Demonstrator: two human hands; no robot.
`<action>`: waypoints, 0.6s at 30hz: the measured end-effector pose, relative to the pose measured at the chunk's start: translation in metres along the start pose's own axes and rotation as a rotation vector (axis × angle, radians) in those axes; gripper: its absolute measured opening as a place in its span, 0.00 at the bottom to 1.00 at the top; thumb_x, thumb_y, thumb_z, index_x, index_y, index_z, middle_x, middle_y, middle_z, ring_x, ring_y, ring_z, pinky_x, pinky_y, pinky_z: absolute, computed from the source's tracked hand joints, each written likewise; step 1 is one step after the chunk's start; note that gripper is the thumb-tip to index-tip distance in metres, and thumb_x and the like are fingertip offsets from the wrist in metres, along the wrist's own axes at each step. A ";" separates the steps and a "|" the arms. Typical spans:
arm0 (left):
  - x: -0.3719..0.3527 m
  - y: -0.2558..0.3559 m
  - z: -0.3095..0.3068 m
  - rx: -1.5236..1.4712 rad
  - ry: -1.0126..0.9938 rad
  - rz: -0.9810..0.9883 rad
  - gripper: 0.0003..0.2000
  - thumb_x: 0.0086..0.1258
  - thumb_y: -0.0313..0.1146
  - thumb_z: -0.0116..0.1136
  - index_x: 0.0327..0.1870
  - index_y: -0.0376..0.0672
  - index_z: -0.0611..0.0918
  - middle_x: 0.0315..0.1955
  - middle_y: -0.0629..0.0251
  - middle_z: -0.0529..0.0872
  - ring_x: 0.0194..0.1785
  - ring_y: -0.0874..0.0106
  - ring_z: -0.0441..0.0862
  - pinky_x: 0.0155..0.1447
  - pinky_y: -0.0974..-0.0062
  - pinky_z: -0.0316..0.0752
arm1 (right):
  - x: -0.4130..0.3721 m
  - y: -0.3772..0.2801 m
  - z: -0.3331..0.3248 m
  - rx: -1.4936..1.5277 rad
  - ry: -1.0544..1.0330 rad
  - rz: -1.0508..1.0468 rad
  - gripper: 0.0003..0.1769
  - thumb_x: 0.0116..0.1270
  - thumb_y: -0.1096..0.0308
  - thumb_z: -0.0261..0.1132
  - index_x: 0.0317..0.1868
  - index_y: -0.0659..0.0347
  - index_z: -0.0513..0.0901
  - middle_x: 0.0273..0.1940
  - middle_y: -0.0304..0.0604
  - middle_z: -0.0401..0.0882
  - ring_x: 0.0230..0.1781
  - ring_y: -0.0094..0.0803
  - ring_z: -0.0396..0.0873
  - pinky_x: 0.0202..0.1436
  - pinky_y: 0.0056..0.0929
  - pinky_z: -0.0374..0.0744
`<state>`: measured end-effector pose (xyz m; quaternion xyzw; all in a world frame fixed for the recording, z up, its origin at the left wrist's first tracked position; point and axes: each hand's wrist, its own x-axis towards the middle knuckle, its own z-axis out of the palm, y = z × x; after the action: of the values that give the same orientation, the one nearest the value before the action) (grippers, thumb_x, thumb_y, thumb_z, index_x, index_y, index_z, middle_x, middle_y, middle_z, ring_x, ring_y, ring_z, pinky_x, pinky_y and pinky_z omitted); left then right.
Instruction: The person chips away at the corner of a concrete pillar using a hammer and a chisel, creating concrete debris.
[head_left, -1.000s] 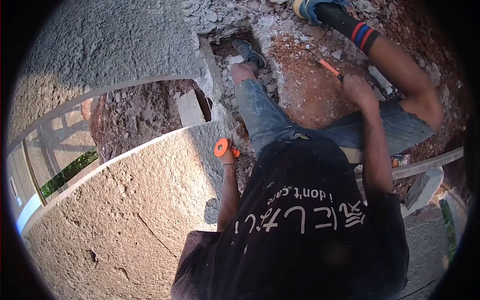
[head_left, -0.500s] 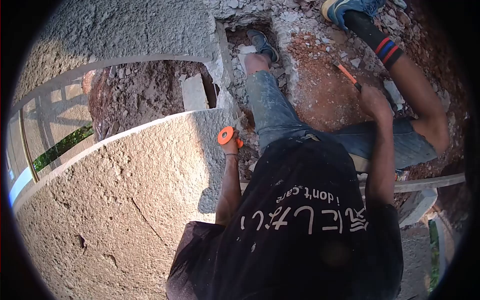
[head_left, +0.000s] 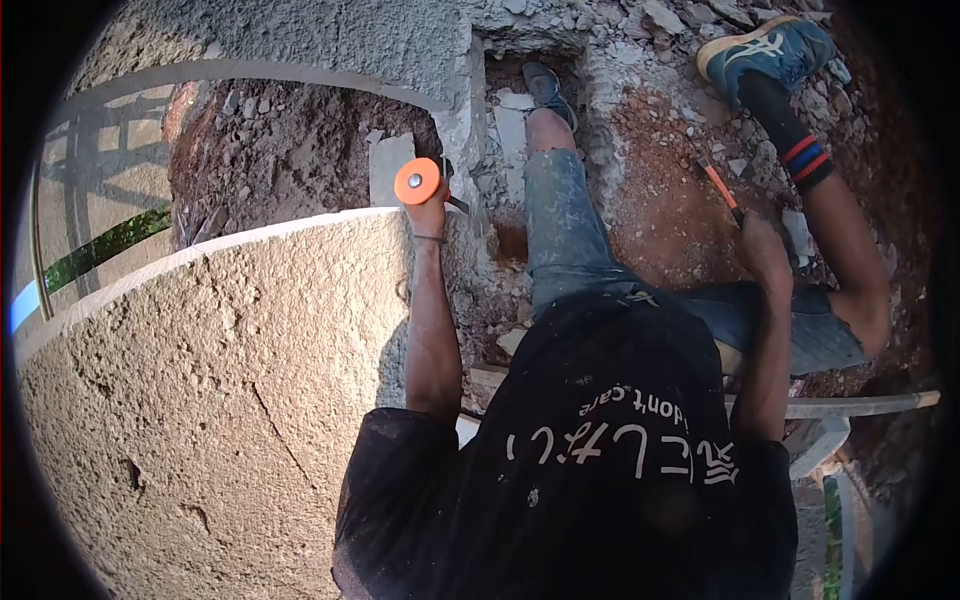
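My left hand [head_left: 430, 217] is closed around a chisel [head_left: 416, 181] with a round orange hand guard. I see it almost end-on, with the metal striking end in the middle of the disc. The hand is over the inner edge of the rough concrete wall [head_left: 250, 340], near a pale slab [head_left: 390, 160]. My right hand [head_left: 764, 250] grips a hammer [head_left: 720, 188] with an orange and black handle, held above the reddish soil. Its head shows only as a small dark tip. My fingers partly hide both tools.
One leg [head_left: 560, 215] stretches into a narrow trench [head_left: 510, 135] with broken edges; the other is bent, its shoe [head_left: 765, 60] on rubble [head_left: 690, 110]. A wooden strip [head_left: 850, 405] lies behind my right arm. Loose stones and soil fill the recess beyond the wall.
My left hand has moved forward and a little left with the chisel, away from my body. The right hand still holds the hammer, and the view has shifted slightly.
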<state>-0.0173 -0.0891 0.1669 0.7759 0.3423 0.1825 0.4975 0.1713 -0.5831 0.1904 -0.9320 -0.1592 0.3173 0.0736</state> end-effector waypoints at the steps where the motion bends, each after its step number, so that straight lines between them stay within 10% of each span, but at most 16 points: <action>1: 0.015 -0.011 0.002 0.008 -0.019 0.026 0.06 0.57 0.24 0.63 0.34 0.36 0.81 0.27 0.71 0.81 0.31 0.78 0.78 0.34 0.76 0.73 | -0.003 -0.003 -0.004 0.033 0.002 0.026 0.17 0.66 0.60 0.58 0.42 0.70 0.73 0.43 0.66 0.77 0.47 0.60 0.75 0.50 0.52 0.71; 9: 0.062 -0.070 0.018 0.044 0.099 0.095 0.09 0.54 0.25 0.66 0.36 0.37 0.81 0.31 0.67 0.84 0.34 0.74 0.81 0.38 0.74 0.75 | -0.033 -0.038 -0.027 0.326 0.123 -0.027 0.24 0.68 0.54 0.58 0.51 0.70 0.73 0.35 0.59 0.79 0.42 0.53 0.77 0.45 0.47 0.72; 15: 0.065 -0.080 0.014 0.271 0.119 0.152 0.10 0.56 0.30 0.67 0.36 0.37 0.82 0.30 0.65 0.85 0.35 0.71 0.83 0.40 0.72 0.76 | -0.036 -0.111 -0.063 0.973 -0.034 -0.014 0.24 0.69 0.53 0.61 0.54 0.64 0.72 0.21 0.27 0.63 0.14 0.15 0.59 0.17 0.19 0.61; 18: 0.070 -0.085 0.013 0.322 0.086 0.057 0.16 0.55 0.33 0.68 0.43 0.37 0.81 0.38 0.59 0.86 0.44 0.64 0.84 0.49 0.69 0.76 | -0.027 -0.134 -0.062 1.222 -0.128 -0.143 0.21 0.70 0.55 0.60 0.51 0.63 0.72 0.20 0.28 0.63 0.14 0.15 0.60 0.17 0.19 0.61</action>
<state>0.0100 -0.0248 0.0815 0.8464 0.3658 0.1723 0.3466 0.1556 -0.4693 0.2867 -0.6873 -0.0148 0.4006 0.6057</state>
